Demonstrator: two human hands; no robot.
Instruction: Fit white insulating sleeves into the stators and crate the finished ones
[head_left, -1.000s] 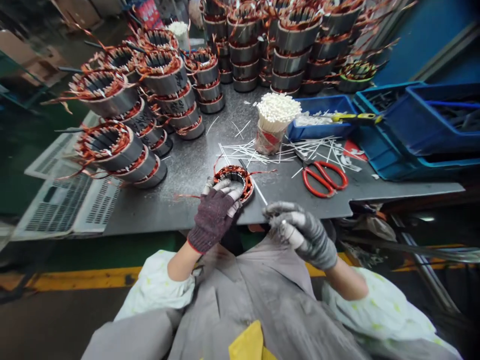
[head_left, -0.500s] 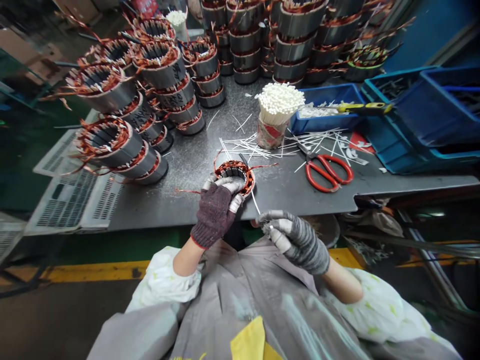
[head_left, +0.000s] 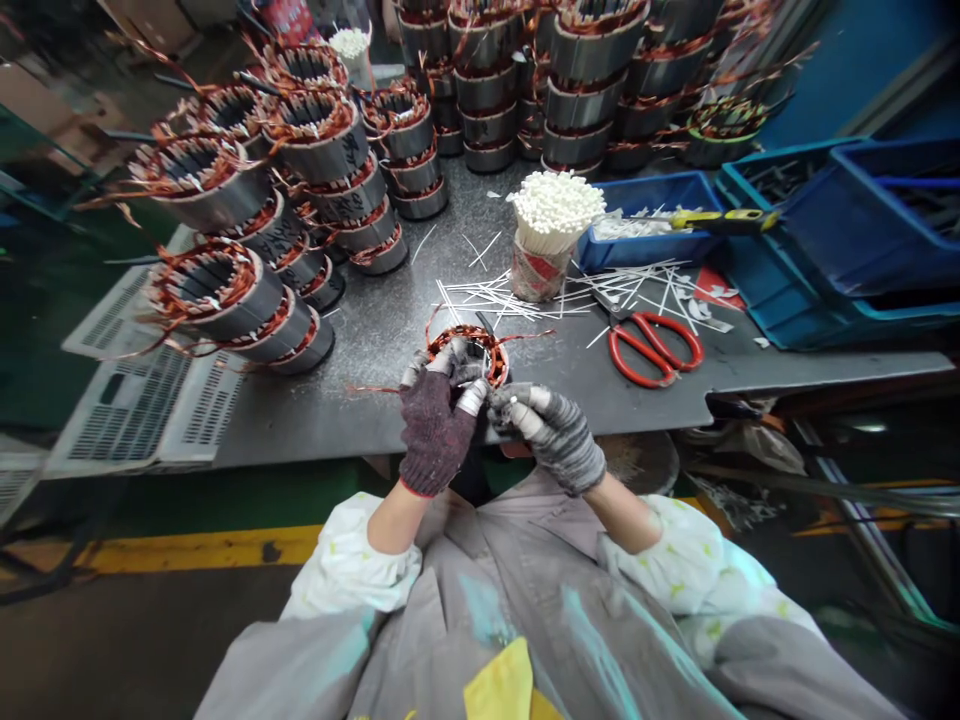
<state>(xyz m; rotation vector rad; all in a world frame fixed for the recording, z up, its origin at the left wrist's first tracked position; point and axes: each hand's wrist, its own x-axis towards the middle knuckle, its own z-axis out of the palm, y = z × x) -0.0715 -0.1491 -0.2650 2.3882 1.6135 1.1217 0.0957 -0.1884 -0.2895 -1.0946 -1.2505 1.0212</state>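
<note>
Stator (head_left: 486,352) with copper winding lies near the front edge of the desk (head_left: 337,425). Left hand (head_left: 436,430) in dark glove grips its rim; right hand (head_left: 551,435) pinches narrow beside it, anything held too small to tell. Red scissors (head_left: 651,350) lie to the right.

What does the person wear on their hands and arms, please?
The left hand has a maroon knit glove with red cuff edge; the right hand a grey striped knit glove. White spotted oversleeves sit beneath a grey work coat.
</note>
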